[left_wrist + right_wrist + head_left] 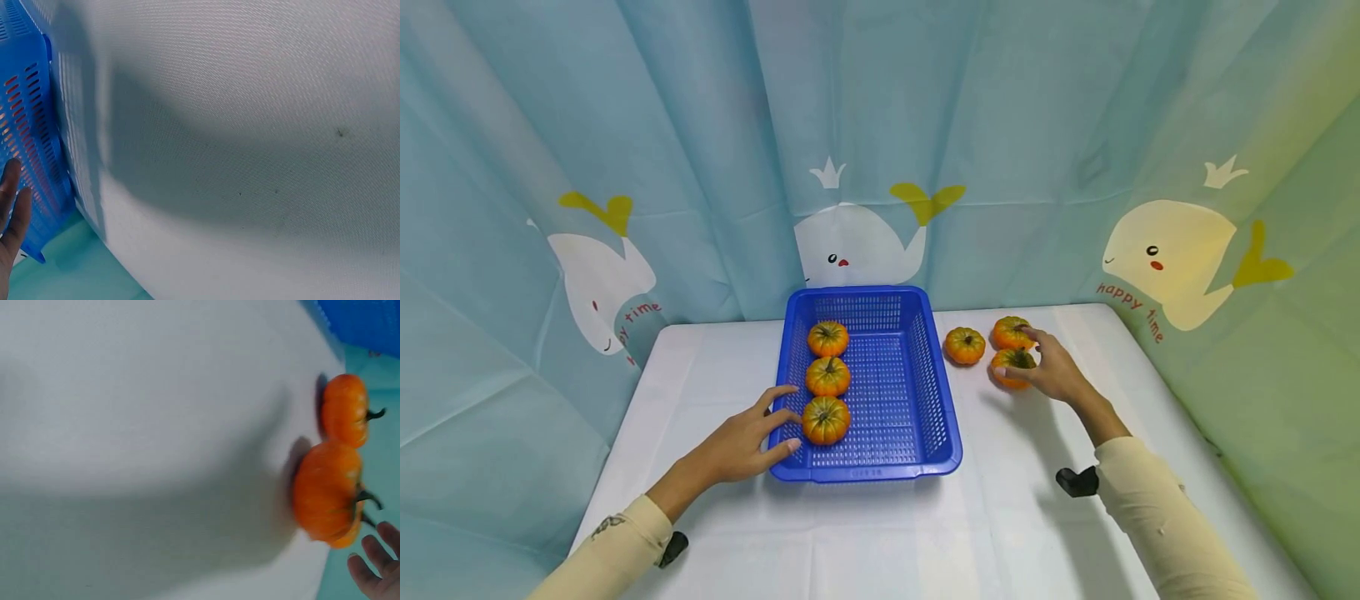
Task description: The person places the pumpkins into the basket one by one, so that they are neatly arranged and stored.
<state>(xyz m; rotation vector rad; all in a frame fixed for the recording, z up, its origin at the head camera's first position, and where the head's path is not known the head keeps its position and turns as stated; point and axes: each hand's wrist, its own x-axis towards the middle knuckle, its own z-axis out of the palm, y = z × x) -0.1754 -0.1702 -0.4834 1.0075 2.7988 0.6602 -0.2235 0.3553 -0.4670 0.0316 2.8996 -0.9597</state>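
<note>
Basket [865, 473] beside the splayed left hand [741, 442], nearest pumpkin [1017, 358] at the spread right hand [1056, 367]: apparent pickup, needing a pinch.

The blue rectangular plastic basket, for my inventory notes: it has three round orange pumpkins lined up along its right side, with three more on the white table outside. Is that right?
One thing is off: the three pumpkins inside the basket line its left side, not its right, as the head view shows. The rest stands.
</note>
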